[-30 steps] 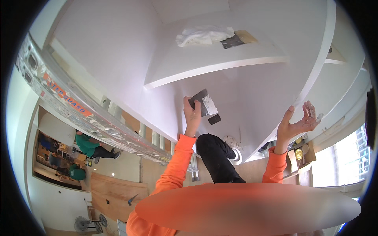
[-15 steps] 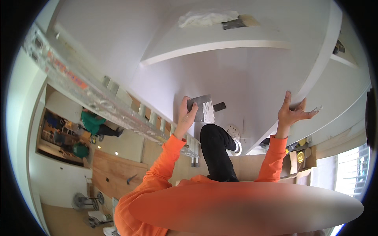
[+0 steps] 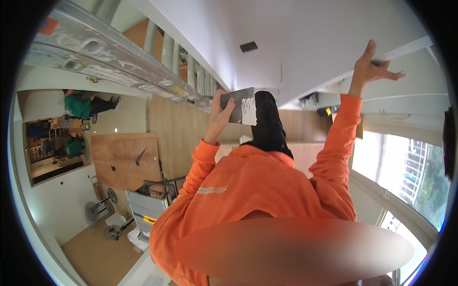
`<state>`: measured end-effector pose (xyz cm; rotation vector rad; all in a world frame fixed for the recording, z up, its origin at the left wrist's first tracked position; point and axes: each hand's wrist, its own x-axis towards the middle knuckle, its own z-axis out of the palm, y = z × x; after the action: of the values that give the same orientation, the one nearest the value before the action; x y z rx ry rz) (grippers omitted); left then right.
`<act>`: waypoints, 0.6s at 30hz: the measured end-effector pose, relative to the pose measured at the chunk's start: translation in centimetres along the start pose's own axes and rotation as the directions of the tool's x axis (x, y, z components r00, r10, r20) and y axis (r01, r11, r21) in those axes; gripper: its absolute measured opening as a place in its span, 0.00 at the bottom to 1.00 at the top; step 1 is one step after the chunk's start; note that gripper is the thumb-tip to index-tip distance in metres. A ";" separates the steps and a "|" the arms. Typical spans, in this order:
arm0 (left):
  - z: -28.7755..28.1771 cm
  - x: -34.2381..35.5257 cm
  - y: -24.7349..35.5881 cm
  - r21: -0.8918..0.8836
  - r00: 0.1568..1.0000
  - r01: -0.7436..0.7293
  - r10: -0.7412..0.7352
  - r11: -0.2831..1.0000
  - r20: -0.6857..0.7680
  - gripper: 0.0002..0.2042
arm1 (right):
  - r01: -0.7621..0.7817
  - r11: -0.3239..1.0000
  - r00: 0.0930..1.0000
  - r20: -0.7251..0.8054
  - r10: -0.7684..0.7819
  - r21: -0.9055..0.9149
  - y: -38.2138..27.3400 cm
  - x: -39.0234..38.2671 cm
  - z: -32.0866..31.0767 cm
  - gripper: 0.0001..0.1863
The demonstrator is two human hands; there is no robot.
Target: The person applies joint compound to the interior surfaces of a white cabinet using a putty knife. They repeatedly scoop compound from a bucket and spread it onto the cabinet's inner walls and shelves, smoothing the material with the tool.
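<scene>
My left hand (image 3: 221, 114) is closed on a flat grey putty scraper (image 3: 238, 107), thumb over its face. White putty coats the right part of its blade. Out to the right, my right hand (image 3: 369, 70) grips the edge of a white cabinet panel (image 3: 398, 51), thumb and fingers spread to either side. White putty sticks to a fingertip of that hand. What lies under its palm is hidden. Beyond the scraper, a small dark rectangle (image 3: 248, 46) is on the pale cabinet surface. My black-trousered leg (image 3: 269, 117) is partly behind the scraper.
A paint-spattered metal ladder (image 3: 133, 59) slants along the left. A wooden board (image 3: 126, 159) and fans (image 3: 98, 207) stand lower left. Co-workers in green (image 3: 78, 106) are far left. A window (image 3: 415, 176) is at the right; wood flooring (image 3: 176, 121) lies below.
The view has swung back and down: the shelf has left the picture, and more of my torso and the floor shows. Left hand still holds the scraper; right hand stays at the panel edge.
</scene>
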<state>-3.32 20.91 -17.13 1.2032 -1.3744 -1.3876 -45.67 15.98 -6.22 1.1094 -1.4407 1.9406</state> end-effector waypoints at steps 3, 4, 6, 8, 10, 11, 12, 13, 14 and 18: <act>-1.0 -3.8 -5.0 -0.011 0.976 0.162 -0.162 0.987 -0.146 0.07 | 0.012 0.999 1.000 -0.018 -0.013 -0.052 1.2 0.3 0.1 0.69; -1.3 -4.8 -6.7 0.000 0.965 0.171 -0.167 0.985 -0.204 0.08 | 0.020 0.997 1.000 -0.008 -0.021 -0.079 1.7 0.2 -0.1 0.68; -2.5 -6.0 -9.5 -0.028 0.939 0.198 -0.198 0.980 -0.283 0.10 | 0.020 0.993 1.000 -0.020 -0.022 -0.119 2.6 0.3 -0.2 0.65; -3.6 -6.9 -11.8 -0.115 0.911 0.232 -0.258 0.966 -0.323 0.11 | 0.077 0.979 0.997 0.021 -0.075 -0.190 3.4 0.4 -0.7 0.66; -4.1 -7.5 -13.8 0.006 0.903 0.248 -0.229 0.969 -0.363 0.11 | 0.069 0.971 0.997 0.057 -0.058 -0.229 4.2 0.7 -1.3 0.68; -4.7 -7.5 -14.7 0.051 0.904 0.213 -0.177 0.976 -0.389 0.11 | 0.051 0.976 0.998 0.050 -0.041 -0.213 4.4 0.8 -1.7 0.69; -4.9 -6.8 -15.7 0.058 0.910 0.190 -0.154 0.980 -0.386 0.11 | 0.040 0.981 0.999 0.031 -0.035 -0.189 4.8 1.2 -1.7 0.70; -5.4 -6.5 -16.7 0.053 0.911 0.179 -0.146 0.982 -0.385 0.10 | 0.090 0.958 0.996 0.050 -0.080 -0.272 5.1 1.4 -1.9 0.71; -6.0 -7.2 -17.5 0.053 0.909 0.188 -0.154 0.981 -0.387 0.10 | 0.130 0.925 0.991 0.085 -0.106 -0.357 5.1 1.6 -2.3 0.72; -9.4 -7.1 -21.3 0.148 0.964 0.137 -0.098 0.979 -0.245 0.10 | 0.150 0.944 0.988 0.078 -0.132 -0.294 5.2 1.6 -2.5 0.73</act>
<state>8.80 27.29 -37.29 1.5291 -1.2836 -1.1819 -51.39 16.48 -8.10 1.0996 -1.5768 1.5414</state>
